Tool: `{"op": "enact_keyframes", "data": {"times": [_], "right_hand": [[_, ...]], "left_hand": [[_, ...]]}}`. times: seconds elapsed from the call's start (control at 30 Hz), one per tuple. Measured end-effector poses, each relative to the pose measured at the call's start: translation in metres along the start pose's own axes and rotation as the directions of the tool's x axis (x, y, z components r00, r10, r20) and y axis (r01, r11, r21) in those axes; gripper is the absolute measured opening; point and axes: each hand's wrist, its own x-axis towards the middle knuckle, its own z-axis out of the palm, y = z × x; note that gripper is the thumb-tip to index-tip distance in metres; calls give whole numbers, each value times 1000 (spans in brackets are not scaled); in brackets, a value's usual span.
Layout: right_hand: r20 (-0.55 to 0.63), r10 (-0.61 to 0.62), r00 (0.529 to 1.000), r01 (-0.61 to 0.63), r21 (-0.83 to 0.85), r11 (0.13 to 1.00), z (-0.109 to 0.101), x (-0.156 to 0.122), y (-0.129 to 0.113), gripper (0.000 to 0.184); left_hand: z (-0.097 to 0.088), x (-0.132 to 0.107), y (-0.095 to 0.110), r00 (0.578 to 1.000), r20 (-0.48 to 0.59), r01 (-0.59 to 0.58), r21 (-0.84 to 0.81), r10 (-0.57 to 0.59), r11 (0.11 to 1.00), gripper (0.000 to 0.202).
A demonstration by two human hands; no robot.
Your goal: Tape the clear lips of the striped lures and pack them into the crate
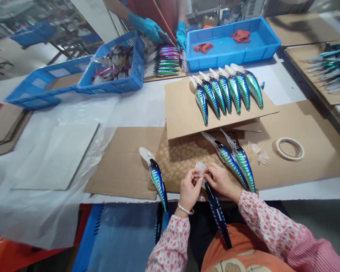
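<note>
A long blue striped fishing lure (217,211) points its tail toward my lap. My left hand (189,190) pinches the clear lip at its front end, fingers closed. My right hand (221,180) grips the lure's head right beside the left hand, fingers closed too. Two more lures (238,162) lie on the cardboard (130,166) just right of my hands. Another lure (158,180) lies to the left, hanging over the table edge.
Several finished lures (228,90) lie in a row on a raised cardboard sheet (181,113). A tape roll (290,148) sits at right. Blue baskets (116,68) and a blue tray (232,43) stand at the back, where another person's gloved hands (147,27) handle lures.
</note>
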Motion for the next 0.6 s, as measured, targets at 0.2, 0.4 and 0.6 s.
{"op": "enact_keyframes", "data": {"times": [0.2,0.4,0.6], "right_hand": [[3,25,1000,-25,25,999,2,4,5,12],[18,70,997,-72,78,994,-11,-34,-8,18],[208,70,976,-97,122,988,-13,-106,-7,64]], "left_hand": [[-2,8,-5,999,5,35,-47,-35,998,28],[8,11,-1,1000,12,0,22,0,1000,21],[-1,2,15,996,-54,-58,147,66,987,32]]}}
